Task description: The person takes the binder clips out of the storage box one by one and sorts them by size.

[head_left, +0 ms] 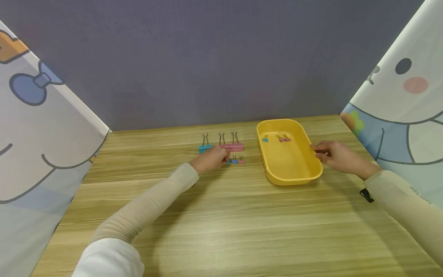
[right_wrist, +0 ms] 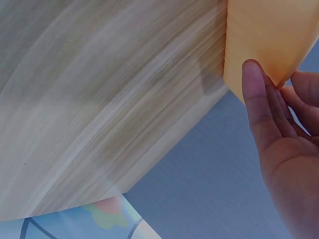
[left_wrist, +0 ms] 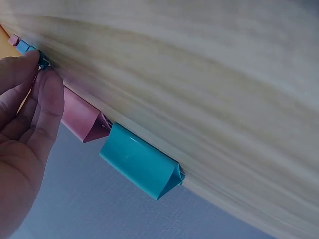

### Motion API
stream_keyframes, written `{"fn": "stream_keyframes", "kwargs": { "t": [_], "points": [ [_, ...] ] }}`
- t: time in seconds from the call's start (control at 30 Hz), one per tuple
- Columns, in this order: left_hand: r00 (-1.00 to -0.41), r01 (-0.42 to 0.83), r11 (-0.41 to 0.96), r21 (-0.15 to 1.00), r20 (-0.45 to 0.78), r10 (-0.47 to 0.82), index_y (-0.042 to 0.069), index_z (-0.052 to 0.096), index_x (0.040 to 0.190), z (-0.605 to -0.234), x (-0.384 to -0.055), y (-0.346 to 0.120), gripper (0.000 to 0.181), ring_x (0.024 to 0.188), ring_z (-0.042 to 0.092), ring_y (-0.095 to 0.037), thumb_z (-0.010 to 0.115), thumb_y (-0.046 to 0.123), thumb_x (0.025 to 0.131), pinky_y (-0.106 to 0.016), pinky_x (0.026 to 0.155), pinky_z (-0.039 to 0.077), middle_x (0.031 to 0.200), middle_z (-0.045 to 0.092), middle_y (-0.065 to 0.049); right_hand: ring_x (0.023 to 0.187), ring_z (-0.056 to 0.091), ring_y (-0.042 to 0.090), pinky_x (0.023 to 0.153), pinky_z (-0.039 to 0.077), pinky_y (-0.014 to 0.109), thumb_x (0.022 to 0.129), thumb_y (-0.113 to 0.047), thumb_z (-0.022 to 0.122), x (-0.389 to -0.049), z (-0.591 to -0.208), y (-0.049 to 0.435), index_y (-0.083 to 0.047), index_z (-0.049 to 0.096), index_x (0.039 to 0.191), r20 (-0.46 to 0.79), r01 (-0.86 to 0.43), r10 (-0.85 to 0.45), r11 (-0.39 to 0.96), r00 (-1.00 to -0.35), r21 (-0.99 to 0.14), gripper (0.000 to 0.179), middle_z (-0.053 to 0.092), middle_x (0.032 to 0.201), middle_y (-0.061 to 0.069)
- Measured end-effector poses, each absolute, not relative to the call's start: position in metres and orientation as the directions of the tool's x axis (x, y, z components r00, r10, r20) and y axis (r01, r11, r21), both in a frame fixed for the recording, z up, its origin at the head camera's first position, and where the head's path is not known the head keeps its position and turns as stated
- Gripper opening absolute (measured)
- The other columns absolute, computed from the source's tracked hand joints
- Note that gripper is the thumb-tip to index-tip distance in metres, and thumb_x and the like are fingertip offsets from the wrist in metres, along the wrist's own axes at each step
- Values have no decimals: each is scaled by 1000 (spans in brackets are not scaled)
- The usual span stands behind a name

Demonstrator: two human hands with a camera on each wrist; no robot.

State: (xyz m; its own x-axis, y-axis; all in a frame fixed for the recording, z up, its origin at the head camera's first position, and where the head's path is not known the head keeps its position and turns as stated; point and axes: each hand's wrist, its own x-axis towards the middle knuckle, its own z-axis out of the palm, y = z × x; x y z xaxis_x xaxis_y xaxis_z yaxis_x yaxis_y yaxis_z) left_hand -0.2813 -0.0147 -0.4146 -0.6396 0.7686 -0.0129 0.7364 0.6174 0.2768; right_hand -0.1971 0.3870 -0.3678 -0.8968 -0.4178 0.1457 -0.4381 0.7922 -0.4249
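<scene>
Currently, yellow plastic tray (head_left: 288, 163) holds blue/pink metal clips (head_left: 287, 139), 12 o'clock; right hand (head_left: 337, 156) grips tray, left hand (head_left: 212, 158) small teal clip (left_wrist: 44, 63).

Grey backdrop (head_left: 221, 65) behind wood-grain table (head_left: 221, 231); cartoon sidewalls (head_left: 31, 142).

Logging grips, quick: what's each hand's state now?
Left hand: closed, pinching a small teal clip.
Right hand: closed, holding the yellow tray by its side.
</scene>
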Motion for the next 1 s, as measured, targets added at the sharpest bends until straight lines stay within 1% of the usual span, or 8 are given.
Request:
{"fn": "stream_keyframes", "kwargs": {
  "t": [0.13, 0.23, 0.33, 0.4, 0.5, 0.63, 0.73, 1.0],
  "points": [
    [-637, 733, 612, 297, -17, 771, 6, 62, 72, -414, -280, -14, 16, 63, 39, -9, 64, -2, 86, -20, 55, 34, 67, 45, 2, 67, 53, 10, 57, 47, 24, 88, 4, 62, -195, -369, 388, 15, 58, 117, 149, -441, -420, 789, -895, -427, 31, 65, 96, 14],
    [-647, 715, 616, 331, -20, 762, 6, 66, 81, -409, -279, -15, 7, 69, 47, -8, 67, 1, 86, -20, 60, 41, 77, 56, 2, 68, 54, 11, 56, 48, 23, 88, 5, 62, -195, -370, 387, 15, 59, 116, 159, -448, -423, 784, -892, -429, 30, 65, 97, 16],
    [-645, 724, 607, 327, 11, 764, 8, 67, 85, -403, -281, -15, 4, 72, 53, -9, 68, 4, 86, -21, 64, 46, 87, 61, 1, 71, 58, 15, 57, 49, 24, 88, 6, 62, -196, -368, 386, 16, 59, 116, 162, -450, -424, 780, -891, -435, 30, 65, 98, 19],
    [-634, 745, 596, 300, 41, 772, 9, 67, 84, -398, -282, -13, 4, 71, 53, -10, 66, 6, 87, -21, 63, 46, 86, 61, 1, 74, 59, 17, 59, 50, 24, 88, 5, 61, -197, -367, 386, 16, 58, 116, 153, -443, -421, 780, -894, -442, 30, 65, 100, 20],
    [-609, 778, 568, 268, 105, 786, 7, 68, 91, -389, -281, -8, 6, 68, 51, -11, 64, 9, 89, -22, 59, 44, 84, 58, 1, 75, 60, 19, 60, 50, 25, 89, 4, 60, -197, -366, 386, 15, 58, 117, 130, -425, -413, 787, -901, -447, 30, 64, 101, 21],
    [-578, 808, 523, 271, 198, 791, 6, 68, 98, -377, -279, 5, 11, 70, 53, -9, 64, 13, 90, -21, 60, 45, 84, 58, 1, 76, 61, 19, 61, 51, 25, 89, 3, 61, -197, -365, 387, 15, 58, 117, 124, -424, -414, 792, -902, -440, 30, 64, 101, 20],
    [-554, 829, 494, 264, 255, 793, 7, 66, 95, -370, -276, 18, 7, 74, 55, -8, 63, 13, 91, -20, 64, 46, 87, 58, 1, 74, 61, 18, 59, 50, 25, 89, 4, 61, -196, -365, 387, 15, 58, 117, 123, -420, -410, 791, -904, -446, 30, 64, 101, 21],
    [-569, 817, 490, 306, 284, 772, 9, 63, 103, -362, -271, 51, 12, 86, 54, -10, 58, 13, 93, -20, 73, 45, 96, 57, 0, 75, 60, 18, 60, 50, 25, 90, 2, 60, -196, -364, 386, 14, 57, 120, 92, -391, -395, 800, -914, -456, 32, 63, 105, 22]
  ]
}}
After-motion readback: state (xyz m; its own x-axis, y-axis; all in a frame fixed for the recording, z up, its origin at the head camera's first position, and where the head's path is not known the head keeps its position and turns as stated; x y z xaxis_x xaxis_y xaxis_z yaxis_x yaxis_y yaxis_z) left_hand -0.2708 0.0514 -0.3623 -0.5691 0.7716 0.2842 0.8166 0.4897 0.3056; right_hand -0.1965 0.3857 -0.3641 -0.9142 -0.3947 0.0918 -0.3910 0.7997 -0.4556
